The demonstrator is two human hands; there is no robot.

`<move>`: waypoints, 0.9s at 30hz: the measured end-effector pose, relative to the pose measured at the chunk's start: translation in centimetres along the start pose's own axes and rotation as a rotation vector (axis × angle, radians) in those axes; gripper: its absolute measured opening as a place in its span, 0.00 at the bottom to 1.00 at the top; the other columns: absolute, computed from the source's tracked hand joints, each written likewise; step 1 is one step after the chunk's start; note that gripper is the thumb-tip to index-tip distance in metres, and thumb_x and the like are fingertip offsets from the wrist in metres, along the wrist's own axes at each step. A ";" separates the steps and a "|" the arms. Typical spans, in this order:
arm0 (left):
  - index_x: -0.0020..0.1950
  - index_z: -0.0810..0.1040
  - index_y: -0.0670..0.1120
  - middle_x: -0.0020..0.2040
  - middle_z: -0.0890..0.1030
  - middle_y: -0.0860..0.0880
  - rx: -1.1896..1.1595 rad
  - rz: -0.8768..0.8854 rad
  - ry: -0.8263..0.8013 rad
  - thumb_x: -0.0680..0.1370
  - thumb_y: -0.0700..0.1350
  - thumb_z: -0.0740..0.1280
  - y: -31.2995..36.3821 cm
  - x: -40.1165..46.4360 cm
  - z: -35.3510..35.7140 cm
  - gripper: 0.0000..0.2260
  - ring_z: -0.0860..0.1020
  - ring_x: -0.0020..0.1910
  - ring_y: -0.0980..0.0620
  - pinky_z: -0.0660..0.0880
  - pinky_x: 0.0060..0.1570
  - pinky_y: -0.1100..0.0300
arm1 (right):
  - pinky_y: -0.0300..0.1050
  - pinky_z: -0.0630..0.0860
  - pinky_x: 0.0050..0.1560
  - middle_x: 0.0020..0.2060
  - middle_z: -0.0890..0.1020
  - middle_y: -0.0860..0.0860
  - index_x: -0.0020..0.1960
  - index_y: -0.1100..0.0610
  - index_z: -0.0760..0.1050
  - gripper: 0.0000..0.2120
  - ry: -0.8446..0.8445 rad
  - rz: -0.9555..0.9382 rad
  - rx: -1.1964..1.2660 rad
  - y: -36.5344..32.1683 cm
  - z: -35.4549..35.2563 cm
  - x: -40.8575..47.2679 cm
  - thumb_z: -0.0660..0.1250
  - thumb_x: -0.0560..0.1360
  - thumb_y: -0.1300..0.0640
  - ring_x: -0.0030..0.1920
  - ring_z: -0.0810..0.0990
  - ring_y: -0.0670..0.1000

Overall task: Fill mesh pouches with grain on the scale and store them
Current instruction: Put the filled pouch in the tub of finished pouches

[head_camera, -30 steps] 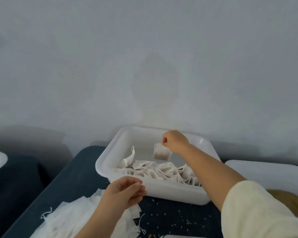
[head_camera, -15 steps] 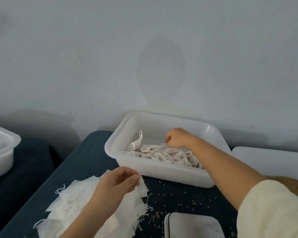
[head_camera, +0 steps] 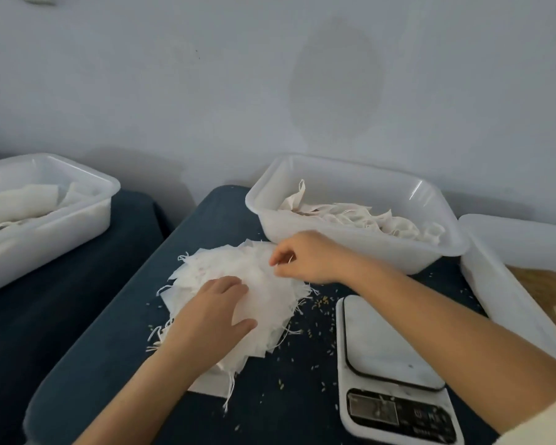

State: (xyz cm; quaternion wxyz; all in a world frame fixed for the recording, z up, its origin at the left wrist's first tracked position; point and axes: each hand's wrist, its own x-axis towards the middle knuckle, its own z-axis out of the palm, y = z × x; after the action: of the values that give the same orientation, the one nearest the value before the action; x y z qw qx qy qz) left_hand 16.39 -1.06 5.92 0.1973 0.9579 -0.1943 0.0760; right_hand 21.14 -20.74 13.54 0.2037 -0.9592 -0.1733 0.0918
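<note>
Mesh pouches (head_camera: pixel 238 284), empty and white, lie in a loose pile on the dark blue surface (head_camera: pixel 109 316), left of the scale (head_camera: pixel 389 364). The right hand (head_camera: pixel 305 256), which half a second ago was inside the tub of filled pouches (head_camera: pixel 360 220), is now out of it at the pile's far edge, its fingers pinching a drawstring. The left hand (head_camera: pixel 212 313), earlier raised above the pile, now rests flat on it, fingers spread. Loose grain (head_camera: pixel 318 303) speckles the surface beside the scale.
</note>
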 end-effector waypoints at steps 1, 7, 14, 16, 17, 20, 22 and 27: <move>0.70 0.67 0.52 0.71 0.64 0.58 0.002 0.001 0.004 0.76 0.56 0.64 -0.2 -0.3 0.1 0.23 0.61 0.70 0.57 0.60 0.65 0.63 | 0.32 0.68 0.48 0.52 0.81 0.45 0.59 0.52 0.79 0.13 -0.042 0.023 0.008 -0.4 1.0 -0.2 0.68 0.75 0.53 0.46 0.75 0.42; 0.63 0.76 0.45 0.67 0.73 0.51 -0.078 0.012 0.119 0.80 0.45 0.60 -0.6 -1.1 0.5 0.14 0.69 0.66 0.53 0.61 0.61 0.67 | 0.40 0.73 0.54 0.60 0.76 0.49 0.69 0.51 0.69 0.30 -0.105 0.073 0.110 -1.6 4.0 -0.7 0.73 0.70 0.46 0.53 0.76 0.47; 0.61 0.77 0.43 0.58 0.79 0.50 -0.213 -0.030 0.222 0.80 0.42 0.59 -0.4 -1.0 0.2 0.12 0.76 0.55 0.51 0.67 0.51 0.65 | 0.36 0.63 0.59 0.63 0.69 0.46 0.62 0.49 0.76 0.25 0.062 0.020 0.139 -2.2 4.1 -1.0 0.73 0.68 0.41 0.62 0.69 0.44; 0.58 0.78 0.44 0.54 0.80 0.50 -0.245 -0.033 0.237 0.80 0.42 0.58 -0.2 -1.0 0.2 0.11 0.77 0.50 0.50 0.71 0.50 0.59 | 0.35 0.69 0.50 0.59 0.73 0.46 0.65 0.49 0.73 0.29 0.034 0.027 0.194 -2.6 4.1 -1.1 0.72 0.68 0.39 0.55 0.74 0.42; 0.55 0.79 0.43 0.50 0.80 0.50 -0.260 -0.024 0.245 0.80 0.42 0.58 0.0 -1.1 0.1 0.10 0.77 0.47 0.50 0.72 0.46 0.57 | 0.35 0.70 0.47 0.56 0.75 0.45 0.67 0.48 0.70 0.31 0.018 0.040 0.240 -2.7 4.1 -1.1 0.71 0.68 0.38 0.52 0.75 0.42; 0.51 0.78 0.42 0.46 0.80 0.50 -0.271 0.042 0.265 0.80 0.41 0.59 0.1 -1.4 0.1 0.08 0.76 0.42 0.51 0.71 0.42 0.58 | 0.36 0.76 0.45 0.50 0.78 0.46 0.70 0.50 0.66 0.29 0.045 0.110 0.451 -3.0 4.5 -0.7 0.68 0.73 0.42 0.49 0.79 0.43; 0.55 0.79 0.42 0.49 0.80 0.50 -0.262 0.081 0.264 0.80 0.41 0.60 0.2 -1.7 0.3 0.10 0.78 0.45 0.51 0.72 0.45 0.61 | 0.40 0.79 0.49 0.49 0.78 0.47 0.69 0.51 0.67 0.25 0.117 0.177 0.604 -3.0 4.6 0.0 0.68 0.75 0.47 0.48 0.80 0.45; 0.57 0.80 0.42 0.54 0.80 0.50 -0.272 0.137 0.249 0.79 0.40 0.63 0.0 -2.2 0.7 0.09 0.78 0.51 0.52 0.70 0.50 0.68 | 0.39 0.76 0.48 0.48 0.79 0.48 0.67 0.54 0.71 0.24 0.100 0.195 0.665 -2.6 5.0 0.9 0.70 0.72 0.61 0.47 0.78 0.45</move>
State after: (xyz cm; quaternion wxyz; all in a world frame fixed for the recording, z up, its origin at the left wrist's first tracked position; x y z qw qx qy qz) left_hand 14.37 -0.60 4.83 0.3420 0.8901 -0.2415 0.1802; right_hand 19.94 -16.40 10.02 0.5035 -0.8557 -0.0313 0.1153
